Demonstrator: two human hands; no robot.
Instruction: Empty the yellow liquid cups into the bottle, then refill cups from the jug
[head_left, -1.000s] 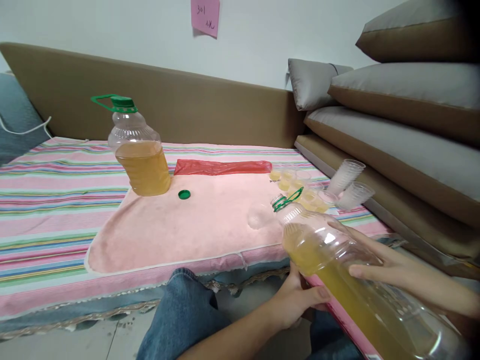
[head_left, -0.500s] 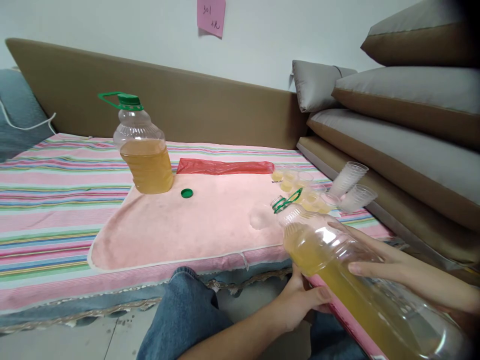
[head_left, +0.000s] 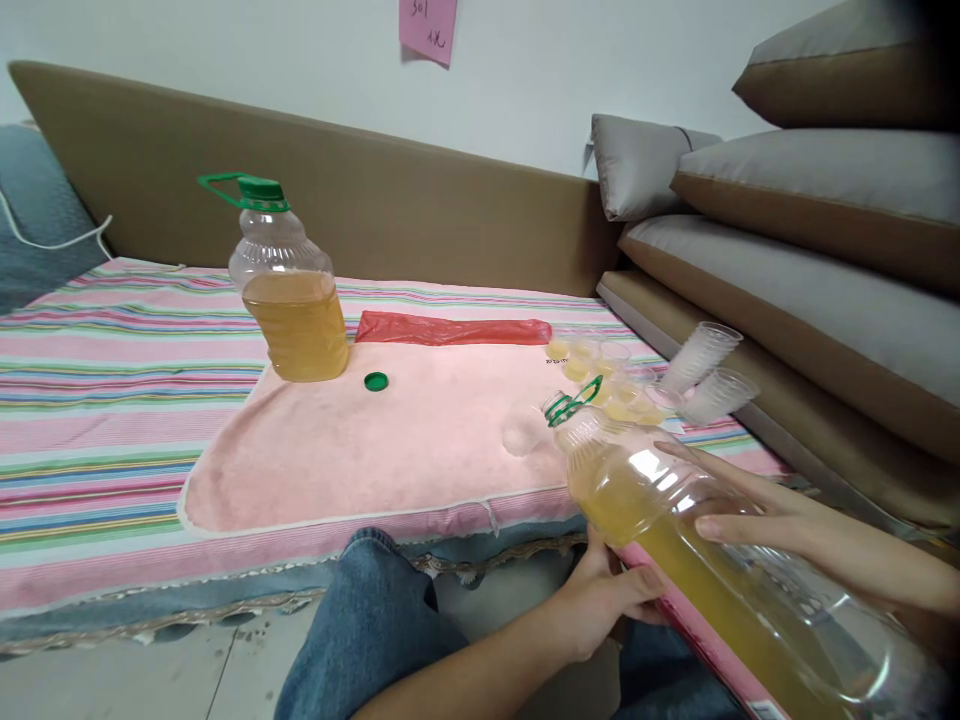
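Observation:
A large clear bottle of yellow liquid (head_left: 675, 510) lies tilted across both hands, its uncapped mouth pointing left over the mat. My left hand (head_left: 607, 600) grips it from below near the pink label. Along its upper side rests my right hand (head_left: 757, 520), holding it from behind. Just beyond the mouth stands a clear plastic cup (head_left: 523, 432) on the pink mat (head_left: 360, 440). Behind the bottle neck are several small cups with yellow liquid (head_left: 577, 368). A loose green cap (head_left: 376, 381) lies on the mat.
A capped bottle of amber liquid (head_left: 300, 325) stands at the left rear. Red plastic (head_left: 450, 331) lies along the mat's back edge. Stacked clear cups (head_left: 701, 358) lean at the right, near piled cushions (head_left: 795, 260). The striped cloth (head_left: 97, 400) spreads left.
The view has shifted slightly. The bottle and both hands hold nearly the same pose, and nothing else has visibly moved.

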